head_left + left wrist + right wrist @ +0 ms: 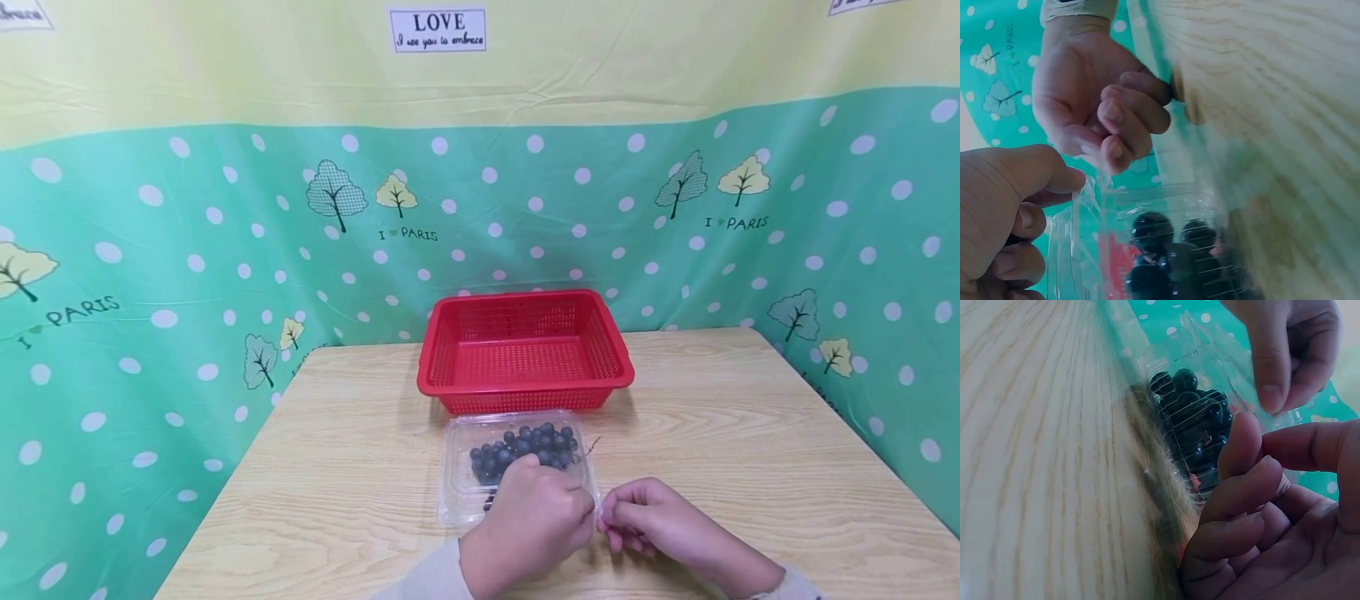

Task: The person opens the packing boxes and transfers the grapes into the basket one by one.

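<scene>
A clear plastic clamshell box (457, 492) holding dark grapes (525, 446) lies on the table in the head view. My left hand (536, 517) is over its near right corner. In the left wrist view the left thumb and fingers (1063, 181) pinch the thin lid edge. Beside that corner, my right hand (663, 521) pinches the box's rim between thumb and index finger. The right wrist view shows the other right fingers (1229, 534) curled beneath. A thin brown stem (592, 446) shows at the right side. The left hand hides part of the grapes in the head view.
Behind the box stands a red plastic basket (525, 387), close to its far edge. Both are on a light wooden table (750, 433). A green and yellow printed cloth (495, 200) hangs around the table's back and sides.
</scene>
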### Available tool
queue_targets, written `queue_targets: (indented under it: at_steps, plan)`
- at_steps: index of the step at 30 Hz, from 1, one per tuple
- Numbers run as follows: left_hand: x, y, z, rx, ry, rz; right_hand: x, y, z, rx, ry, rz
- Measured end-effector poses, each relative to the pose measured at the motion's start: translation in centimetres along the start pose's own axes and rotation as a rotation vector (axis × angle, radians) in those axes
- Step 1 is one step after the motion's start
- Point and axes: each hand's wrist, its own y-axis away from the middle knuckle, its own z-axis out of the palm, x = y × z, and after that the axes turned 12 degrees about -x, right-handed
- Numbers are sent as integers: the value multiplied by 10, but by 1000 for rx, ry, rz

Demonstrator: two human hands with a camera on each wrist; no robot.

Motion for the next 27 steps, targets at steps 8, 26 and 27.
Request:
queue_targets:
  at_steps: [8,26,27]
  plan:
    - [-2,0,-3,-16,9,-3,1,-1,0,8,13,-1]
    - [-8,9,0,8,-4,-10,1,-1,1,18,14,10]
    - [-8,9,0,7,-3,-11,0,-1,0,19,12,12]
